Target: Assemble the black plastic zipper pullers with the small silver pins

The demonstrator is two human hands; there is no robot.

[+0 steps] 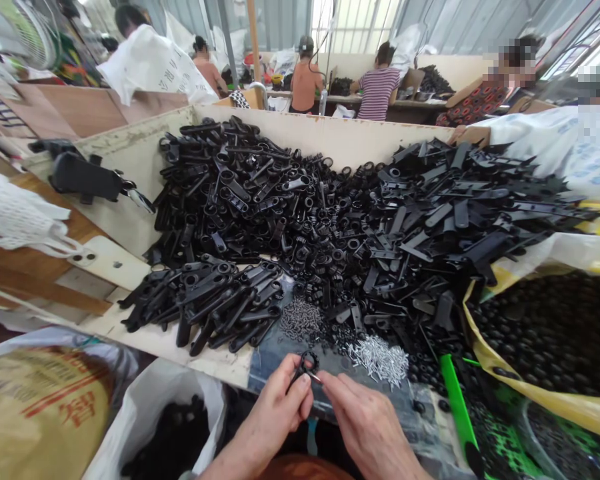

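Note:
My left hand (283, 397) is closed around a black plastic part with a ring-shaped end (309, 361), which sticks up above the thumb. Close against it, my right hand (365, 417) has its thumb and fingertips pinched together. A small shiny sliver (317, 379) shows between the right fingertips and the ring, too small to name surely. Just beyond the hands lie a heap of silver pins (380, 360) and a heap of small grey metal pieces (300, 319). Long black handle-like parts (215, 290) are laid together at the left.
Mixed black plastic parts (245, 180) and flat black pieces (450, 193) pile up behind. A yellow-edged sack (485, 353) and a green basket (460, 407) stand right. A white sack (155, 393) holds black pieces at lower left. Several people work beyond the board (340, 130).

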